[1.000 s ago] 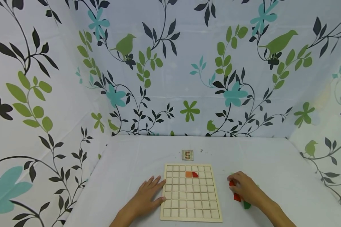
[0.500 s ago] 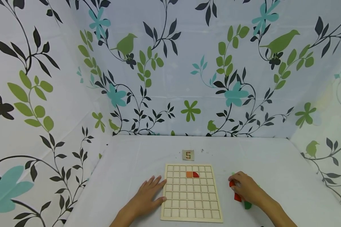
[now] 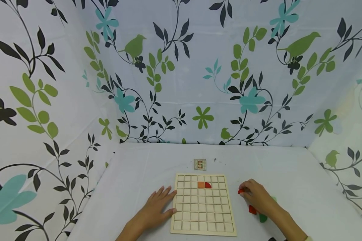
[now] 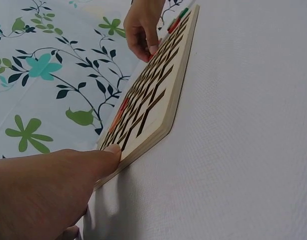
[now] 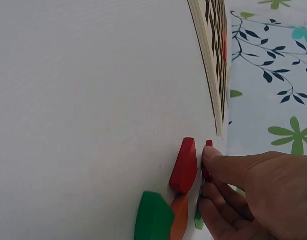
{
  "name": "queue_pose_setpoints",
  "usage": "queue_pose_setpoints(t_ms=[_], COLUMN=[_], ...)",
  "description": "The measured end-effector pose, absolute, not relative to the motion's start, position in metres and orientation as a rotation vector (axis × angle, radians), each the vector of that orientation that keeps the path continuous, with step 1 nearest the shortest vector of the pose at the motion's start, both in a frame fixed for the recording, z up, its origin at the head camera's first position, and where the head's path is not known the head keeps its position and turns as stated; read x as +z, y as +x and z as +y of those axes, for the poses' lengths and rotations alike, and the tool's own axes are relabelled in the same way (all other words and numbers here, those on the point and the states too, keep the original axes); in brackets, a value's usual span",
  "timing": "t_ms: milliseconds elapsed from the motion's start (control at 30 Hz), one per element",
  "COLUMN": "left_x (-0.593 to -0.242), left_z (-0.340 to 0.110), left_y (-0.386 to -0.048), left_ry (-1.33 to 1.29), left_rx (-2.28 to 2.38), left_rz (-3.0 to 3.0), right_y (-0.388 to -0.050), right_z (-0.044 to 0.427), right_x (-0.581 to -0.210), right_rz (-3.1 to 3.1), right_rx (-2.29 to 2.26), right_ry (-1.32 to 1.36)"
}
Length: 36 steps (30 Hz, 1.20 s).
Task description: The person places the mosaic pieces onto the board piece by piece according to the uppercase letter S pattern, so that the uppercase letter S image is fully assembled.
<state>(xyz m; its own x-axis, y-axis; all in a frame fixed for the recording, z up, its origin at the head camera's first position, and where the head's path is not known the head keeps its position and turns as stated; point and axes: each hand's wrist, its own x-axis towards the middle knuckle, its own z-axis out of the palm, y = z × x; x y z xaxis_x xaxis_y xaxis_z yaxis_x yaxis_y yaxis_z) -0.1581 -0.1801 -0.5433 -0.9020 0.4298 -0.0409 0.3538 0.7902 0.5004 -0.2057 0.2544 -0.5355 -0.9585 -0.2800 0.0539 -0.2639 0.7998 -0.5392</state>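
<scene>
The left hand (image 3: 157,208) lies with fingers spread at the left edge of the wooden grid board (image 3: 181,231); in the left wrist view its thumb (image 4: 111,151) touches the rim. An orange square (image 3: 201,185) and a red quarter-round piece (image 3: 208,185) sit side by side in upper cells. Right of the board, the right hand (image 3: 260,199) pinches a small red piece (image 3: 240,191) between thumb and fingers. Beneath and beside that hand are another red piece (image 3: 252,210) and a dark green one (image 3: 263,218); the right wrist view also shows an orange piece (image 5: 179,218) there.
A small card (image 3: 200,164) with an S-like figure lies beyond the board's far edge. Patterned cloth (image 3: 181,73) hangs behind and at the sides of the white table surface (image 3: 144,164). A light green piece (image 5: 199,219) is partly hidden by the right fingers.
The right hand has moved slightly left and away from the wearer, carrying the red piece off from the other pieces. The left hand has stayed at the board.
</scene>
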Motion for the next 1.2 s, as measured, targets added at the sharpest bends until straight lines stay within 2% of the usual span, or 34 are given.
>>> queue_pose_setpoints(t_ms=[767, 1033, 1200], left_x=[-0.543, -0.541, -0.541], left_z=[-0.18, -0.18, -0.181], left_y=[-0.156, -0.156, -0.157], left_ry=[0.598, 0.604, 0.623], left_rx=[0.74, 0.741, 0.739], left_rz=[2.816, 2.82, 2.821], right_y=[-0.251, -0.255, -0.252], right_z=[0.214, 0.175, 0.147], right_x=[-0.528, -0.518, -0.516], right_rz=[3.058, 3.052, 2.982], right_rx=[-0.852, -0.934, -1.028], right_ry=[-0.408, -0.366, -0.446])
